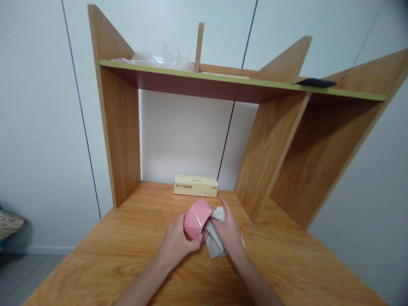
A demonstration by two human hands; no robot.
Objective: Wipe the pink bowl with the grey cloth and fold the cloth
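a wood-grain desk [121, 246] stood against pale wall panels [41, 106], beneath a green-edged shelf [223, 79] bearing a crumpled, clear plastic bag [162, 60] and a flat dark object [315, 82]. a long cream box [196, 187] lay just beyond the glossy, faceted pink vessel [196, 216], which the left hand [177, 242] clamped over the desk. the right hand [228, 231] gripped a soft greyish cloth [213, 242] at its opening, partly hiding the cloth.

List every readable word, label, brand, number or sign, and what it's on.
"式保鲜膜": front of the box; two characters before it too blurred to be sure.
Red label, front right of the box: too small to read.
Fine print on the box's front and top: too small.
Pink object, cloth: none visible.
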